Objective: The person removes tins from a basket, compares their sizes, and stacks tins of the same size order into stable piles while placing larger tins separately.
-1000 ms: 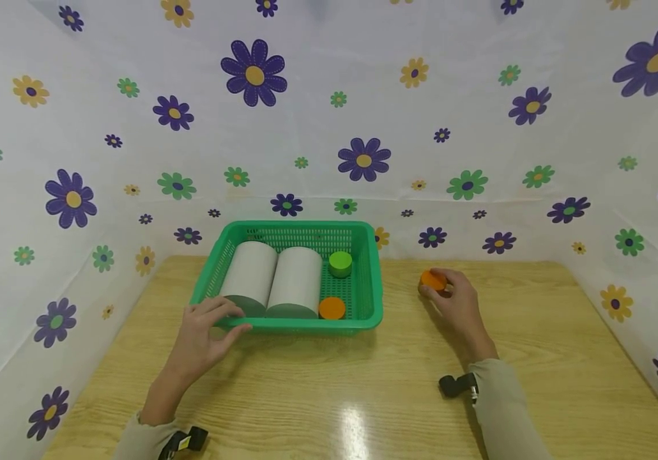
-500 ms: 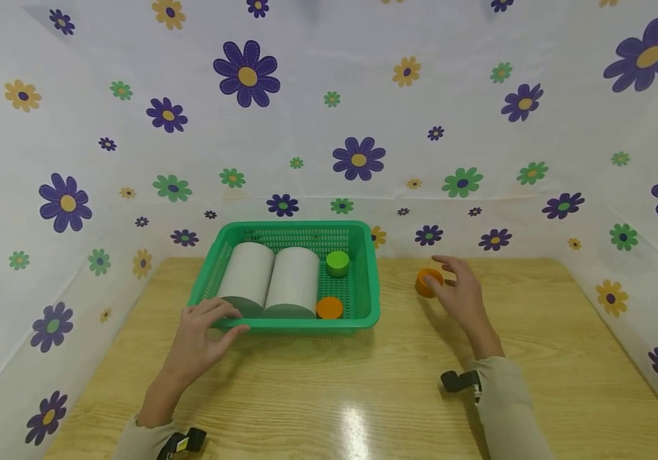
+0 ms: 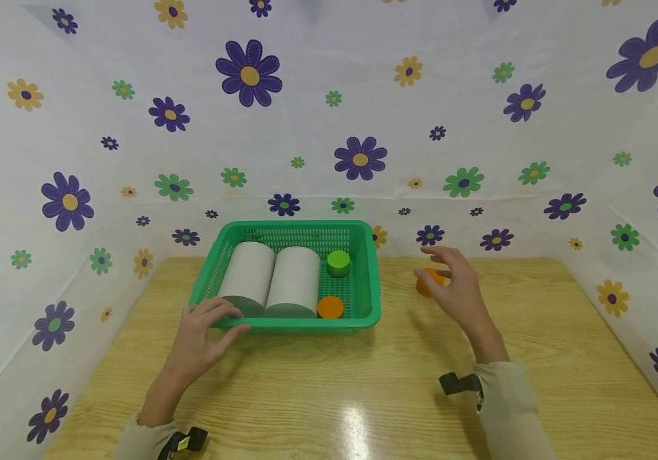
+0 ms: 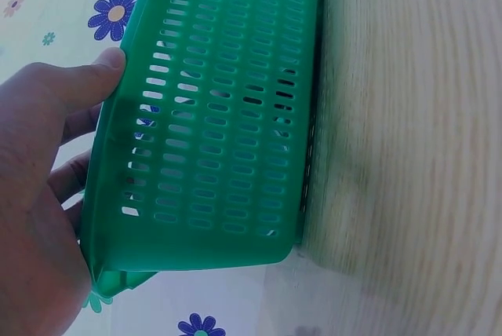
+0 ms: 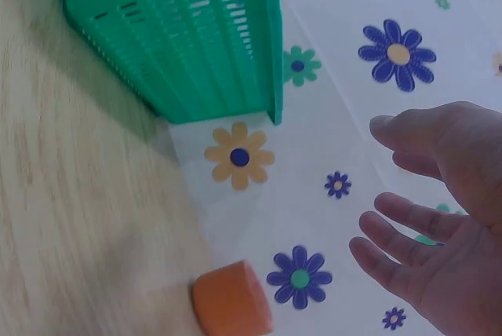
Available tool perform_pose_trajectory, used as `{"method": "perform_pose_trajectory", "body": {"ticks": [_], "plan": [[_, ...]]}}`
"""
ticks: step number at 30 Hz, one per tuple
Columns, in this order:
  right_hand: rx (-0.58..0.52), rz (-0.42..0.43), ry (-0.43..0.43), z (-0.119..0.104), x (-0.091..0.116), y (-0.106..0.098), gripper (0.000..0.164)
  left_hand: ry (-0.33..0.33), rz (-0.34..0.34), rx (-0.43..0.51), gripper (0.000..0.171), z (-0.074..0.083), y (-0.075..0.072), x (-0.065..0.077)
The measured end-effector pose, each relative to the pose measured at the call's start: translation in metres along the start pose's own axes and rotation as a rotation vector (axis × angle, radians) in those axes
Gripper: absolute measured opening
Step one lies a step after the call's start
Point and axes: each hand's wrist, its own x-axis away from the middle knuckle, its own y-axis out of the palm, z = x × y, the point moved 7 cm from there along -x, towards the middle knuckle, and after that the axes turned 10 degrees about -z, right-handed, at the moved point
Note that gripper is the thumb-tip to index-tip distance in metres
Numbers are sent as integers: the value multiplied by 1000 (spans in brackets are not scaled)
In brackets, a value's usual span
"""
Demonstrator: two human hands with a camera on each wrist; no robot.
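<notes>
My left hand (image 3: 199, 342) grips the near rim of a green plastic basket (image 3: 374, 291) at its left corner. In the left wrist view the thumb lies on the rim and the fingers pass behind the slotted wall (image 4: 212, 136). Two white cylinders (image 3: 248, 271) lie side by side inside. To their right are a small lime-green cup (image 3: 338, 264) and an orange round piece (image 3: 331, 308). My right hand (image 3: 460, 291) hovers with spread fingers over a small orange cup (image 3: 425, 290), which it partly hides. The right wrist view shows this orange cup (image 5: 231, 302) standing on the table, apart from the fingers.
The wooden table (image 3: 306, 396) runs up to a white sheet (image 3: 306, 128) printed with flowers, which closes off the back and both sides. Each sleeve carries a black wrist camera (image 3: 460, 383).
My right hand has let go of the orange cup, its fingers spreading and lifting off, and the cup stays on the table. The left hand keeps its place on the basket rim.
</notes>
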Motion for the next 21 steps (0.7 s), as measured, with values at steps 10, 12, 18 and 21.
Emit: {"method": "perform_pose_trajectory", "body": {"ticks": [10,12,18,21], "plan": [[12,-38,-106,-34,-2,13,42,3,2,0,26,3,-1,0],[11,-48,-125,-39,-3,17,43,3,1,2,26,4,-2,0],[-5,-88,-154,-54,-4,30,43,11,5,30,27,6,-4,-1],[-16,-109,-166,-60,-3,36,43,7,3,46,27,6,-5,-1]]}}
